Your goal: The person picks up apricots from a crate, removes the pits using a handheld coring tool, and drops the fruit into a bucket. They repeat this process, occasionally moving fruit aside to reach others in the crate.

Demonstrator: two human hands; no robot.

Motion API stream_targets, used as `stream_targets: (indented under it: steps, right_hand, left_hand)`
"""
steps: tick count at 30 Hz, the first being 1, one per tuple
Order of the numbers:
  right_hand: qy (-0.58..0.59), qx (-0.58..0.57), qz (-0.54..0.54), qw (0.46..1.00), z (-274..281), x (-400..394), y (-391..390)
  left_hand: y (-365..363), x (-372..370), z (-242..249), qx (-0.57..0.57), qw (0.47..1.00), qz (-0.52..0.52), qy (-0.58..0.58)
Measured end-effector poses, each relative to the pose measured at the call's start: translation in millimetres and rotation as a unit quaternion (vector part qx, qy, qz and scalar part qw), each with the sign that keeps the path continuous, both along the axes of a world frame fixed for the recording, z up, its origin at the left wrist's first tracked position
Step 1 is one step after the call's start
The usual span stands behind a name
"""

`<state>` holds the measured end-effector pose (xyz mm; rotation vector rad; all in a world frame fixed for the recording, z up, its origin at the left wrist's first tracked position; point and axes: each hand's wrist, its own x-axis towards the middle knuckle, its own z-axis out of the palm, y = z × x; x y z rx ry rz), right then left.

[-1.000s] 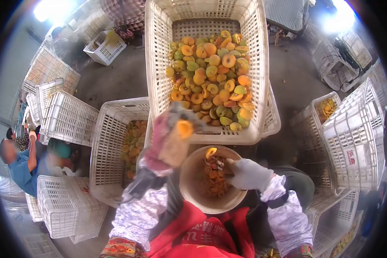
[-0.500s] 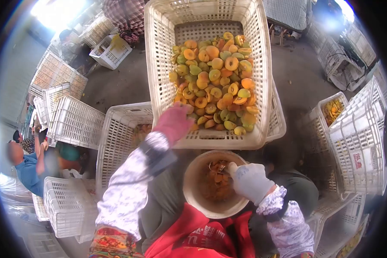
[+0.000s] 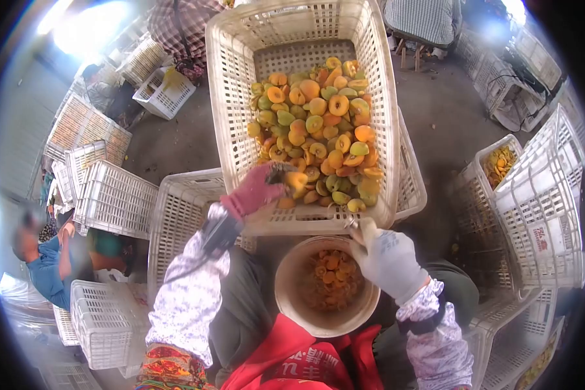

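White plastic crates crowd a grey concrete floor. At frame centre the pink-gloved left hand (image 3: 257,190) grips an apricot half (image 3: 297,179) at the near edge of the tilted crate of apricot halves (image 3: 240,130). Lower right, the white-gloved right hand (image 3: 389,260) closes on a small tool over the bucket (image 3: 286,292) rim.

A white plastic crate (image 3: 231,97) with a lattice pattern holds orange, yellow and green fruit halves (image 3: 318,127). The left hand (image 3: 257,190) wears a pink glove; the right hand (image 3: 390,263) wears a white one. Both sleeves (image 3: 188,305) are white with a small purple floral print. A cream bucket (image 3: 286,286) holds orange pieces. The apron (image 3: 305,361) is red.
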<state>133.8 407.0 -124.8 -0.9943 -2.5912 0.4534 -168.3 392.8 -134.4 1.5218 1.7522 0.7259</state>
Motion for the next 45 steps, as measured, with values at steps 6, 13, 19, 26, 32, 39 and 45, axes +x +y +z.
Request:
stream_targets:
  steps: [6, 13, 19, 26, 32, 39, 45]
  right_hand:
    - [0.168, -0.066, 0.006, 0.984, -18.5, -15.3, 0.7]
    - [0.153, -0.093, -0.006, 0.984, -3.6, -26.0, -9.7]
    - [0.047, 0.012, 0.019, 0.999, -9.8, -27.2, -18.0]
    - [0.048, 0.049, 0.029, 0.997, -30.6, -34.0, -18.3]
    - [-0.077, 0.081, 0.031, 0.993, -34.7, -38.7, -23.2]
    - [-0.037, -0.006, 0.028, 0.999, -37.0, -45.1, -23.0]
    - [0.043, -0.162, 0.066, 0.984, -36.6, -46.3, -15.5]
  left_hand:
    - [-45.6, 46.2, 13.6, 0.026, 0.892, -0.028, -0.451]
    - [-51.6, 84.9, -5.7, 0.132, 0.883, 0.066, -0.445]
    - [-53.8, 96.1, -19.3, 0.203, 0.978, 0.053, -0.01]
    - [-45.8, 99.6, -26.5, 0.194, 0.828, 0.108, -0.516]
    - [-53.6, 101.7, -20.6, 0.206, 0.908, 0.104, -0.349]
    - [-45.5, 100.4, -37.5, 0.216, 0.811, 0.147, -0.523]
    - [-43.7, 90.4, -36.1, 0.135, 0.719, 0.162, -0.663]
